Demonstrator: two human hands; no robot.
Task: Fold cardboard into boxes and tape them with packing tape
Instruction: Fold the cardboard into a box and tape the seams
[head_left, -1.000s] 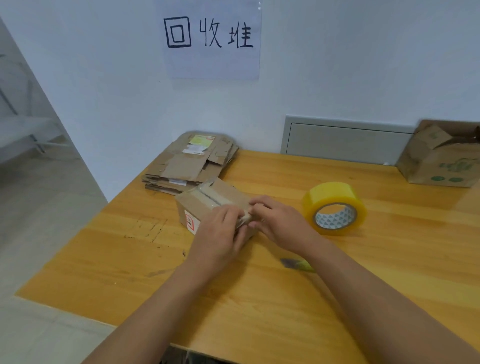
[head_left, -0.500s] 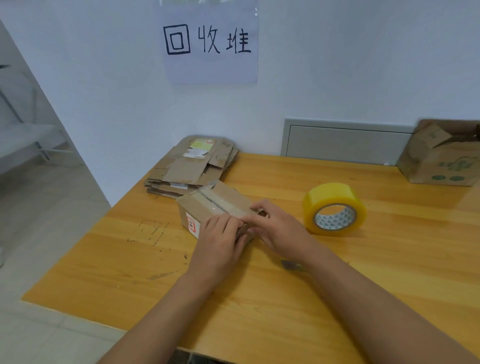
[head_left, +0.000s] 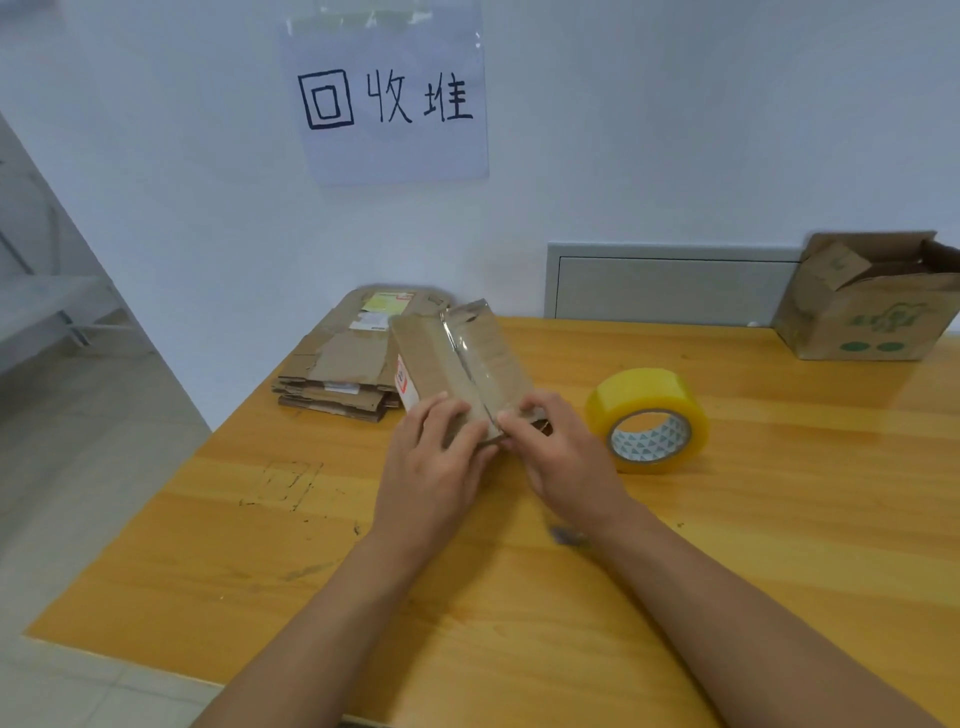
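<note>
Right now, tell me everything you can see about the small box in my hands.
The small cardboard box is brown and worn, with clear tape along its centre seam and a red and white label on its left side. It is tilted up, its far end raised toward the wall, over the wooden table. The left hand and right hand hold its near end.

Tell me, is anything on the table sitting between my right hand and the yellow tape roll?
Nothing visible does. The right hand grips the small box at its near end, and the tape roll stands just to its right, with only bare table between them.
</note>
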